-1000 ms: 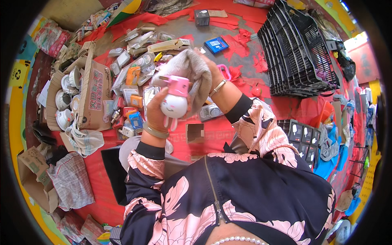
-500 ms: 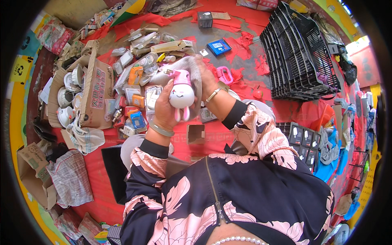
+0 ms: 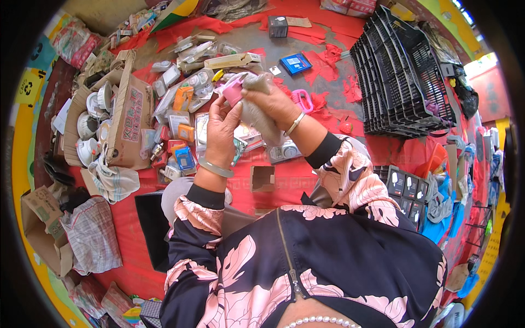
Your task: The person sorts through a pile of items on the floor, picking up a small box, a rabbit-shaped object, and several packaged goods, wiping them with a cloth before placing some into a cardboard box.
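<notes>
My left hand grips a pink and white rabbit-shaped plug-in lamp between its thumb and fingers. Only the lamp's pink part shows clearly; its white rounded face is out of sight. My right hand is closed round a grey cloth, which it presses against the lamp's right side. The cloth's lower end hangs down from my fingers. Behind and left of my hands lies a heap of packaged small goods, with an orange pack and a blue pack among them. A pink brush-like thing lies right of the cloth.
A cardboard box of white round lamps stands at left, a small open brown box below my hands. Black plastic crates stand at right, dark printed boxes nearer. A blue pack lies farther off on the red-covered surface.
The rabbit lamp has been turned and lifted slightly away, so its white face no longer shows. My right hand has come round in front with the cloth, and my left fingers have shifted onto the pink part.
</notes>
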The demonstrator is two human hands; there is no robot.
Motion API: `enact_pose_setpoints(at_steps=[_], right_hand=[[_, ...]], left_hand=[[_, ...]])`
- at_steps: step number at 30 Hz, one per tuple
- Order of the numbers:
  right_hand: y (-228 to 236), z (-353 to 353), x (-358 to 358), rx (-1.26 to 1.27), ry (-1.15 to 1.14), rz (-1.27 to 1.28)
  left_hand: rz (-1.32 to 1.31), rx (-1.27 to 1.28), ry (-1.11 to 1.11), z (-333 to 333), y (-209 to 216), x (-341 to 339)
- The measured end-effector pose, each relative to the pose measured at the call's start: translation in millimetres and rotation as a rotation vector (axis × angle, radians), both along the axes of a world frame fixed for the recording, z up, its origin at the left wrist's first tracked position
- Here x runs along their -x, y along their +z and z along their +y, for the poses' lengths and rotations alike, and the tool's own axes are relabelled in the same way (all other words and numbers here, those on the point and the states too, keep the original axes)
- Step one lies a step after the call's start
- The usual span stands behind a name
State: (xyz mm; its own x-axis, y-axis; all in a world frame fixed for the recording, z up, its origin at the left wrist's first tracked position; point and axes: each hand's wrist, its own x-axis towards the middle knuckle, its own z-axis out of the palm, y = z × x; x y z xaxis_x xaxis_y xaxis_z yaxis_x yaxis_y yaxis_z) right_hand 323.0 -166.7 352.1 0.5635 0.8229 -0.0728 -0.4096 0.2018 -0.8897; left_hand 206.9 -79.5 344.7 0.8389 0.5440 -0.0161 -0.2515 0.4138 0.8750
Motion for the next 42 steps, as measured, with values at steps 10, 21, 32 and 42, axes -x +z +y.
enact_pose_setpoints(at_steps=[10, 21, 32, 42], right_hand=[[-11, -6, -30, 0.021, -0.058, 0.06], [-12, -8, -28, 0.069, -0.103, 0.298], [-2, -11, -19, 0.08, -0.227, 0.144], [-8, -13, -40, 0.088, -0.375, 0.231]], left_hand=[[0.058, -0.038, -0.206, 6, 18, 5], [0.038, 0.039, -0.298, 0, 16, 5], [0.033, 0.209, -0.38, -11, 13, 6], [-0.038, 0.306, -0.426, -4, 3, 6]])
